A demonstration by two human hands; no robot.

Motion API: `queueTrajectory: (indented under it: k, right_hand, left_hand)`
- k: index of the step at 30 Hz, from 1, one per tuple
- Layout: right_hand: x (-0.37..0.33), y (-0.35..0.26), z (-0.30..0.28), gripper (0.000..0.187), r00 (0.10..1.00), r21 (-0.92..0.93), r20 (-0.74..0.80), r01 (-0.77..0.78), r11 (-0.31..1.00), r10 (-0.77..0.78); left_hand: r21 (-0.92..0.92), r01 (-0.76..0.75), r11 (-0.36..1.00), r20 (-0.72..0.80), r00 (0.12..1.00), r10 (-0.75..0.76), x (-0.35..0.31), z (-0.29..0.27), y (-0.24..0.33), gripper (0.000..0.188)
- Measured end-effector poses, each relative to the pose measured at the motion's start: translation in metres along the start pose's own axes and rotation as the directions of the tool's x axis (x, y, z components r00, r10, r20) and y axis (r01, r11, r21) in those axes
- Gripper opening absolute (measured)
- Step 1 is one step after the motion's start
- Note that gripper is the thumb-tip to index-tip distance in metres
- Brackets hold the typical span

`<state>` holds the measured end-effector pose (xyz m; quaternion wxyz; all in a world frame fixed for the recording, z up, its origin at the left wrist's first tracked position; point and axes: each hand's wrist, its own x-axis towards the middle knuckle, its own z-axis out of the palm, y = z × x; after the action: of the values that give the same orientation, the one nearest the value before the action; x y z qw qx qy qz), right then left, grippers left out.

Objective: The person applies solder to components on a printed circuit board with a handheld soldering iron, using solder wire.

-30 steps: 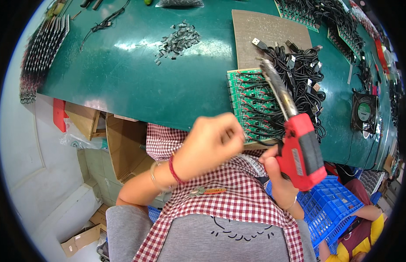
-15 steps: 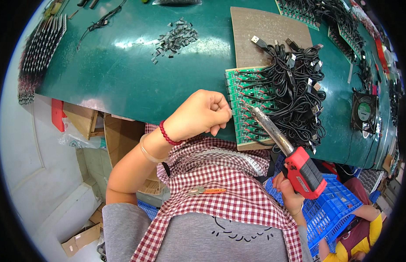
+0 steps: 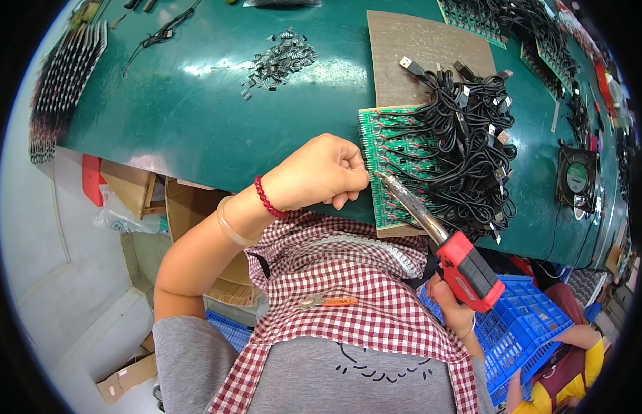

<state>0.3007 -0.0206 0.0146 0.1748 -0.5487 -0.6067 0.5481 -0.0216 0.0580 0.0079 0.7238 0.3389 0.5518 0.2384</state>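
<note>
The board (image 3: 398,165) was green and lay on the table (image 3: 162,117), close to the edge by the person's lap. The left hand (image 3: 333,172) was right next to the board's left side, with its fingers curled in and the thumb tucked up to them. I could not tell if it pinched something tiny. A red bracelet (image 3: 266,199) and a pale bangle (image 3: 231,224) went around that wrist, to the left of the board. The right hand (image 3: 451,303) was lower than the board and to its right, with its fingers wrapped around the handle of the iron (image 3: 473,272). The iron was red and black, and its long metal end slanted up over the board. Its tip was near the board's left side, close to the left hand, but I could not see if it touched. Lots of black wires (image 3: 469,159) ran across the board and piled up on its right side. A brown sheet (image 3: 431,52) lay just past the board. A heap of little dark parts (image 3: 283,58) was off to the board's upper left. A fan (image 3: 576,177) sat well to the board's right, and a blue basket (image 3: 518,324) was below the board, to the right.
</note>
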Motion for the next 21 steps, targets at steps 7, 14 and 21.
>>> queueTrajectory:
  k: [7, 14, 21]
  right_hand:
    - [-0.001, -0.001, 0.000, 0.021, 1.000, -0.062, 0.009, 0.021, 0.998, -0.021]
    - [0.000, -0.014, 0.005, 0.023, 0.995, 0.091, -0.096, -0.016, 0.996, 0.025]
    - [0.001, -0.010, 0.005, 0.022, 0.993, 0.164, -0.088, -0.062, 0.985, 0.077]
  left_hand:
    - [-0.014, 0.028, 1.000, 0.002, 1.000, -0.028, 0.001, -0.001, 0.003, 0.010]
    - [0.036, 0.053, 0.998, 0.017, 0.998, -0.054, 0.000, -0.002, 0.004, 0.011]
    - [0.035, 0.056, 0.998, 0.016, 0.998, -0.056, 0.001, -0.002, 0.005, 0.012]
